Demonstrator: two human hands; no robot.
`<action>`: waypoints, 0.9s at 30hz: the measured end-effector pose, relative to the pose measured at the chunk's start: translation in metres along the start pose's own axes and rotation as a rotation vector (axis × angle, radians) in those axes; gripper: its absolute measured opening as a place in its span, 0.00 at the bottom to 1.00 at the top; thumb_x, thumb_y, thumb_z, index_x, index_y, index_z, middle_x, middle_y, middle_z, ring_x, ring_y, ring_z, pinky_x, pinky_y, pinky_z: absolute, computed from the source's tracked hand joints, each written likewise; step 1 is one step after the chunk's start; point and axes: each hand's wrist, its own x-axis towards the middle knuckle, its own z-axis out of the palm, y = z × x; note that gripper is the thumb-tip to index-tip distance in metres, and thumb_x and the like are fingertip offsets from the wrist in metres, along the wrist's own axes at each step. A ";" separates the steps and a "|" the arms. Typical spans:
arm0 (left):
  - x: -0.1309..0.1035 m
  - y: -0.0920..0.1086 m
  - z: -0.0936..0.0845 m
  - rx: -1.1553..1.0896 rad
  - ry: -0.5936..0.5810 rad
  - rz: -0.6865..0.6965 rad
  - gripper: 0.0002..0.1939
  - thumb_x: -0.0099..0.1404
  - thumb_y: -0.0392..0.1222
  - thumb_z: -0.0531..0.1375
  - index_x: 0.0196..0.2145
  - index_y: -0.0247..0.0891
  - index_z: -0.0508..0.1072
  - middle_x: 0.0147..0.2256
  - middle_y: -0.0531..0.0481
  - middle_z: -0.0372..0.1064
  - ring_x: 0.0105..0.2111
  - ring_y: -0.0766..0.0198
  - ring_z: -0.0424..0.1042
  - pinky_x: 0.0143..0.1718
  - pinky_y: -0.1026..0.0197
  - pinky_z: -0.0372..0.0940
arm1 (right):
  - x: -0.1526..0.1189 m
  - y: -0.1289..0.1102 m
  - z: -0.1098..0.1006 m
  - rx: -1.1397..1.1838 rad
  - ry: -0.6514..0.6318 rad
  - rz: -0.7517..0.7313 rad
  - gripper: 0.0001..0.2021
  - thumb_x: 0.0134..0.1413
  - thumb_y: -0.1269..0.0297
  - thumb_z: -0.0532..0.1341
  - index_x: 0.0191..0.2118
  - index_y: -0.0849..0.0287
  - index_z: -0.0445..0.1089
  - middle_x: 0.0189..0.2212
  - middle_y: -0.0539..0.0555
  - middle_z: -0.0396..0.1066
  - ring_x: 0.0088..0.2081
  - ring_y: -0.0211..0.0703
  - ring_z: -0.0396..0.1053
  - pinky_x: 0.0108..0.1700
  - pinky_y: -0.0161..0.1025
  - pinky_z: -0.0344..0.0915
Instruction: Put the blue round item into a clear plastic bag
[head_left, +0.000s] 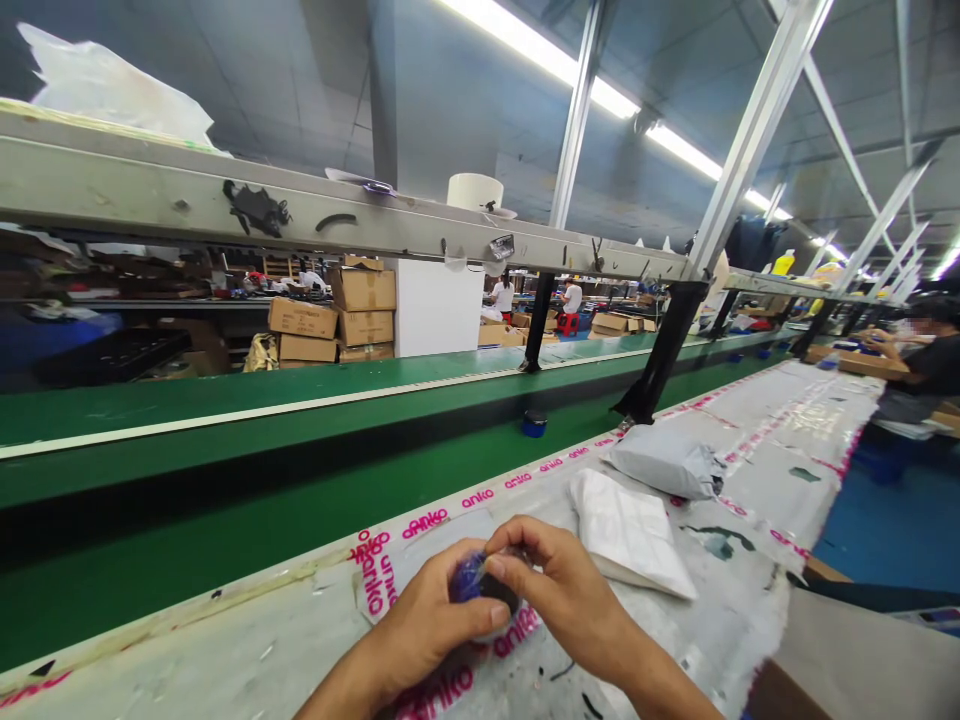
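Over the covered work surface, my left hand [439, 610] is wrapped round a small round blue and black object [504, 592], which seems to be in clear plastic film. My right hand [551, 585] pinches the object's upper right side, with the thumb and index finger close together near its top. Part of the object is hidden behind the fingers. Just right of my hands lies a stack of white plastic bags [634, 530], with a grey plastic bag [664, 460] beyond it.
A green conveyor belt [300, 535] runs along the far side of the table [750, 440], carrying a blue and black round item [534, 424]. A metal shelf beam [405, 225] crosses above it. Another person [934, 350] works at far right beside a cardboard tray [859, 364].
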 end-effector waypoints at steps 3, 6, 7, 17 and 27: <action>0.002 -0.002 0.005 0.188 0.253 0.073 0.25 0.53 0.44 0.69 0.48 0.38 0.69 0.41 0.50 0.70 0.40 0.60 0.68 0.42 0.59 0.63 | 0.001 0.013 0.007 0.085 0.116 0.093 0.11 0.57 0.57 0.66 0.37 0.60 0.76 0.30 0.51 0.74 0.31 0.41 0.67 0.34 0.35 0.63; 0.003 -0.003 0.009 0.238 0.359 0.066 0.27 0.53 0.42 0.68 0.49 0.41 0.65 0.43 0.51 0.71 0.41 0.59 0.69 0.44 0.58 0.64 | 0.002 0.026 0.016 0.257 0.216 0.187 0.16 0.50 0.51 0.70 0.35 0.61 0.75 0.28 0.51 0.72 0.27 0.40 0.66 0.28 0.35 0.64; 0.003 -0.002 0.010 0.248 0.373 0.064 0.27 0.54 0.42 0.68 0.49 0.41 0.64 0.44 0.51 0.71 0.41 0.58 0.70 0.44 0.58 0.64 | 0.002 0.028 0.018 0.328 0.241 0.209 0.19 0.46 0.50 0.72 0.34 0.61 0.74 0.28 0.51 0.71 0.26 0.40 0.65 0.28 0.35 0.65; 0.009 -0.012 0.016 0.514 0.554 0.181 0.26 0.52 0.36 0.66 0.48 0.43 0.64 0.49 0.49 0.67 0.50 0.54 0.68 0.55 0.51 0.60 | 0.001 0.038 0.024 0.443 0.384 0.299 0.28 0.39 0.47 0.76 0.42 0.62 0.75 0.30 0.52 0.71 0.31 0.44 0.69 0.30 0.35 0.66; 0.006 -0.018 0.014 0.680 0.585 0.330 0.24 0.53 0.31 0.64 0.47 0.46 0.65 0.51 0.51 0.64 0.55 0.56 0.66 0.58 0.51 0.61 | -0.001 0.037 0.020 0.236 0.334 0.143 0.19 0.50 0.48 0.72 0.34 0.61 0.78 0.35 0.56 0.76 0.39 0.50 0.71 0.36 0.37 0.66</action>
